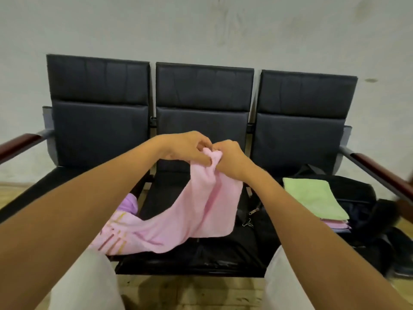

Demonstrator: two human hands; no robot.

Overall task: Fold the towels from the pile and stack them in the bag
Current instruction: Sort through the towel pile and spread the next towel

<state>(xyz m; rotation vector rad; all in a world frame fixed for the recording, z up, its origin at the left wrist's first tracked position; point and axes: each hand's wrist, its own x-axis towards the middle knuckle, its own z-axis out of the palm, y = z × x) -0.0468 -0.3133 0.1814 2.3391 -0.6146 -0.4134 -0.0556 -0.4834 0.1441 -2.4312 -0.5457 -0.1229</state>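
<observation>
A pink towel [201,209] hangs over the middle seat, lifted by one bunched corner. My left hand [185,148] and my right hand [230,157] meet above the seat and both pinch that corner. The towel's lower end trails left onto the pile [120,233], where a striped pink towel and a purple one [129,203] lie, partly hidden by my left arm. On the right seat an open black bag [357,193] holds a stack of folded towels, a green one [315,198] on top and pink and purple edges beneath.
A three-seat black bench [203,90] stands against a pale wall, with wooden armrests [380,168] at both ends. The bag's flap and zipper [253,212] spill onto the middle seat. My light trouser legs are in the foreground over a wooden floor.
</observation>
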